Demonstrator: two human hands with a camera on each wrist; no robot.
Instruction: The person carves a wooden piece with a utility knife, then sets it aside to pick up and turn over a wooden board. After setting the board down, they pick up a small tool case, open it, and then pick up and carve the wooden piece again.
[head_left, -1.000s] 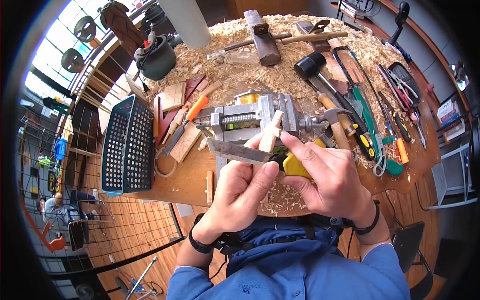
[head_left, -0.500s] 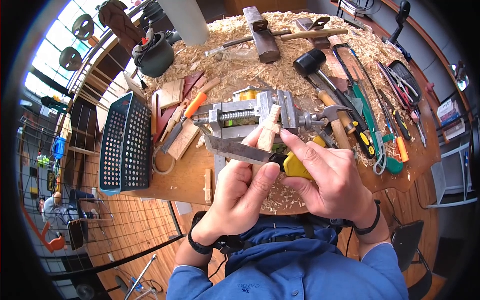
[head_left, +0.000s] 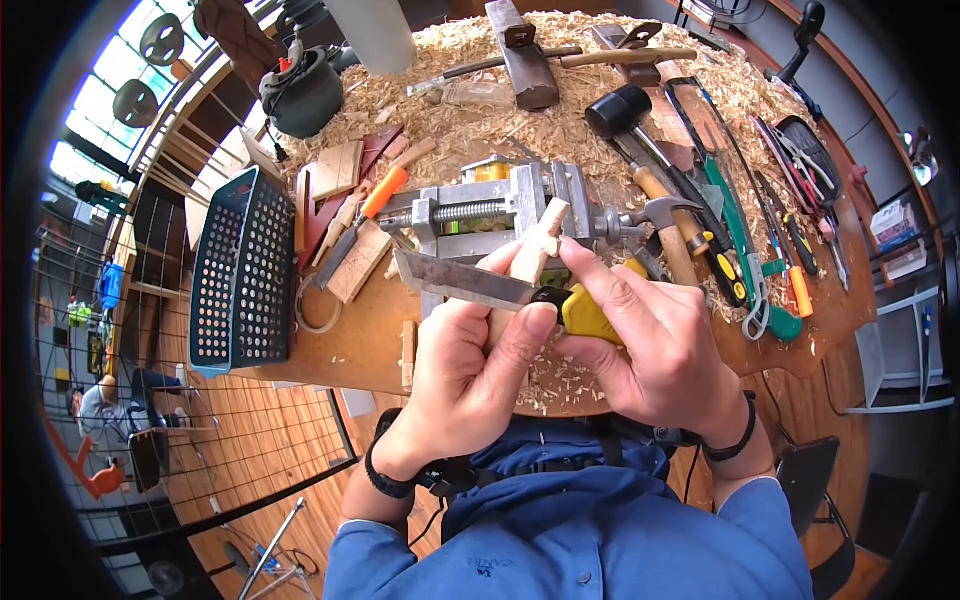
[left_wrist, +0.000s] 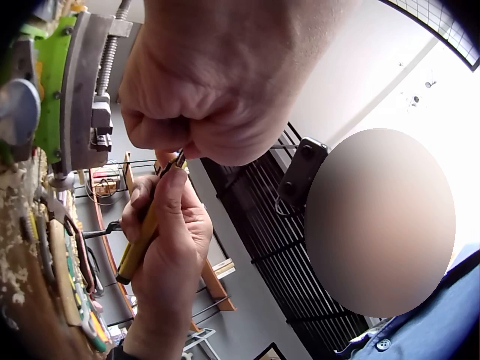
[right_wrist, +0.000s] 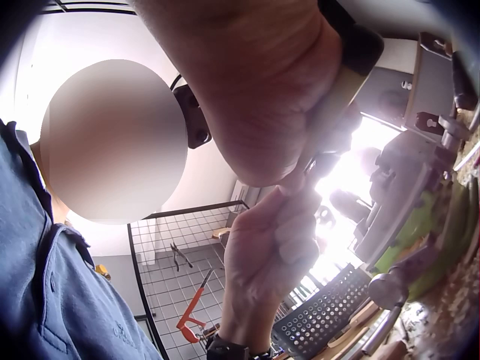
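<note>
The fingers of the left hand (head_left: 465, 380) are curled round a small wood piece (head_left: 538, 252), and the thumb presses on the knife (head_left: 465, 281) where the blade meets the handle. The right hand (head_left: 655, 345) has its fingers wrapped round the yellow handle. Its pointer finger sticks out and touches the right side of the wood. Both hands are right at the wood, so neither is nearer.

The wood's long way runs from near to far, and its far end leans a bit right. The blade lies across the wood's near part, with its tip out to the left.

Just past the hands is a metal vise (head_left: 470, 212). Left of it is a chisel (head_left: 383, 192) with an orange handle, then a basket (head_left: 240, 280) full of holes. A black mallet (head_left: 618, 110) lies far and to the right, by curly wood bits (head_left: 560, 150).
</note>
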